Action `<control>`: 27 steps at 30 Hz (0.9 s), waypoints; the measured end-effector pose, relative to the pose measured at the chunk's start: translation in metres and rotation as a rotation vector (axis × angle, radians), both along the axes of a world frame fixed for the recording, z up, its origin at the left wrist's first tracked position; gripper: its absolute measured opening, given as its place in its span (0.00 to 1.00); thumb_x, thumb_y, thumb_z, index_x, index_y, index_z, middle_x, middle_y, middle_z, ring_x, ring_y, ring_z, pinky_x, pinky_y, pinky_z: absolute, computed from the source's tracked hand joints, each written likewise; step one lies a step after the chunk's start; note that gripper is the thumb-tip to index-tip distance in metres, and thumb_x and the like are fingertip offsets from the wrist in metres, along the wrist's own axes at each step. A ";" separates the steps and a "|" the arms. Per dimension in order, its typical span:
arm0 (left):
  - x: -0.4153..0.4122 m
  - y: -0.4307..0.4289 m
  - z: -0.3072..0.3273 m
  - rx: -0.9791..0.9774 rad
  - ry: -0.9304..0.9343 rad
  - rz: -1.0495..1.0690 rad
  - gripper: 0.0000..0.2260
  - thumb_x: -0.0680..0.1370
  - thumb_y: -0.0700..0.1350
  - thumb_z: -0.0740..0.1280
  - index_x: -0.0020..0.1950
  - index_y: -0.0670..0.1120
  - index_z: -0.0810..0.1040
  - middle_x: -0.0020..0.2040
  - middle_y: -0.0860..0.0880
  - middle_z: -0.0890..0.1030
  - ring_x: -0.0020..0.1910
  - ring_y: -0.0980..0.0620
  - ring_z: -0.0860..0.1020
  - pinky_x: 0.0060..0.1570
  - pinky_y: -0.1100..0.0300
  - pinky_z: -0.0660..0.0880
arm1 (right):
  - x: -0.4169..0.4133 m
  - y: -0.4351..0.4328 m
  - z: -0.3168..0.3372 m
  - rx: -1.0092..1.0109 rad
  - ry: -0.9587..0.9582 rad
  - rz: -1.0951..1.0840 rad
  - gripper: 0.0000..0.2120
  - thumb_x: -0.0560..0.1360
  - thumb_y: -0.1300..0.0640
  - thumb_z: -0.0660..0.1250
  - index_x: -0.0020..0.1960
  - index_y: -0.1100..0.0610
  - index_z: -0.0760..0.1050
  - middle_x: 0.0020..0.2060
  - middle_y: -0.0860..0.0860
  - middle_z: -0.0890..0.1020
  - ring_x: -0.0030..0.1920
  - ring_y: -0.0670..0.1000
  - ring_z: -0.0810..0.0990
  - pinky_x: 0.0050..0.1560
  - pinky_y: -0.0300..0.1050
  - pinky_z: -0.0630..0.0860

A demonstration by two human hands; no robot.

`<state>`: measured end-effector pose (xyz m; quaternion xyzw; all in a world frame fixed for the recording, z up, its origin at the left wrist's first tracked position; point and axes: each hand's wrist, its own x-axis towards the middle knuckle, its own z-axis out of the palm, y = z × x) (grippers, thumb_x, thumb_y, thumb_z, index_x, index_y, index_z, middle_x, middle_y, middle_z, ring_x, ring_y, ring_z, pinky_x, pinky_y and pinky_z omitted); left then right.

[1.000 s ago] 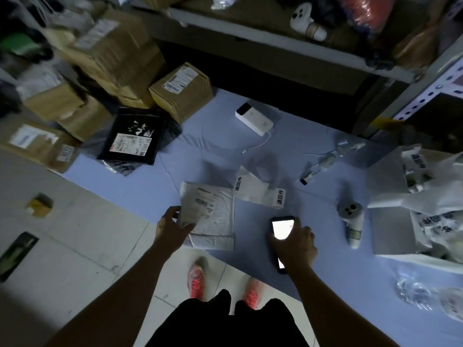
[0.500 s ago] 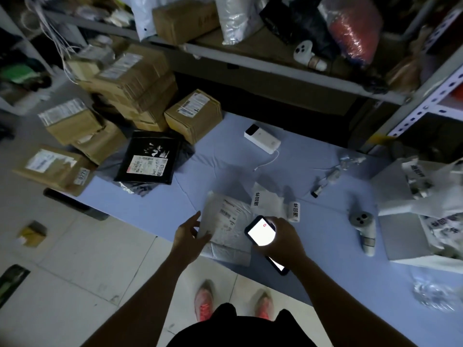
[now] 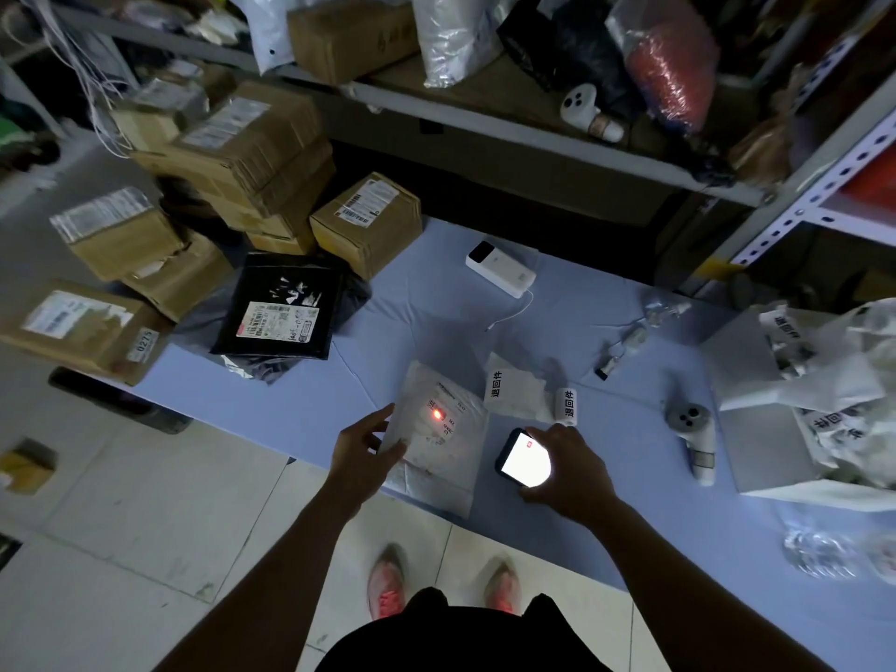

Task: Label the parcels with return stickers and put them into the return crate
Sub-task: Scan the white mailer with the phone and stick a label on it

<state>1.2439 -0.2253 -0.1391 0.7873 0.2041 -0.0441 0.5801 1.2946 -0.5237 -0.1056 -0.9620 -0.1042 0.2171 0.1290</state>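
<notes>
Scanning step by the look of it: right hand holds a lit handheld scanner, fingers wrapped round its far side, screen up. A red dot shows on the shipping label of the white poly mailer, so the device is likely aimed there to read the barcode.

Left hand pinches the mailer's left edge, thumb on top, fingers under, lifting that side a little. Probably to flatten and tilt the label toward the beam. Mailer lies on the blue mat, near corner hanging over the mat's front edge above the floor tiles.

Return sticker roll sits just beyond the scanner, a loose strip of stickers beside it, within right-hand reach. No return sticker seen on this mailer, so labelling looks pending.

Return crate sits at the right edge of the mat, already holding stickered white bags. White handheld device lies between right hand and crate; a carry path should go over it.

Open mat behind the mailer, toward the power bank. Left is tight: black mailer and stacked cardboard boxes. Shelf edge overhead at the back limits lift height there.
</notes>
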 end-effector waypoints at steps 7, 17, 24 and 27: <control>0.002 0.000 0.001 -0.077 -0.010 0.018 0.27 0.74 0.37 0.77 0.70 0.54 0.77 0.50 0.51 0.84 0.43 0.46 0.82 0.40 0.60 0.82 | 0.006 -0.004 0.011 -0.078 -0.070 0.045 0.45 0.66 0.39 0.78 0.78 0.45 0.63 0.67 0.48 0.72 0.67 0.51 0.70 0.56 0.47 0.75; 0.003 -0.003 0.002 -0.114 0.014 0.054 0.26 0.73 0.37 0.77 0.69 0.51 0.79 0.49 0.52 0.85 0.43 0.48 0.84 0.41 0.58 0.82 | 0.006 -0.015 0.011 -0.130 -0.113 0.113 0.45 0.67 0.38 0.77 0.78 0.46 0.63 0.69 0.48 0.71 0.70 0.51 0.69 0.59 0.47 0.75; 0.008 -0.003 -0.013 0.117 0.129 0.114 0.25 0.73 0.38 0.76 0.69 0.49 0.78 0.51 0.49 0.84 0.40 0.49 0.82 0.37 0.60 0.80 | 0.004 -0.031 -0.006 -0.067 -0.038 -0.035 0.44 0.66 0.38 0.77 0.78 0.47 0.64 0.67 0.49 0.73 0.68 0.51 0.70 0.56 0.46 0.75; 0.009 -0.009 -0.022 0.443 0.199 0.085 0.22 0.74 0.42 0.74 0.68 0.46 0.77 0.58 0.44 0.82 0.53 0.45 0.80 0.52 0.50 0.79 | -0.003 -0.044 -0.020 -0.081 0.007 -0.125 0.43 0.67 0.38 0.77 0.77 0.47 0.65 0.64 0.49 0.74 0.66 0.52 0.70 0.51 0.45 0.74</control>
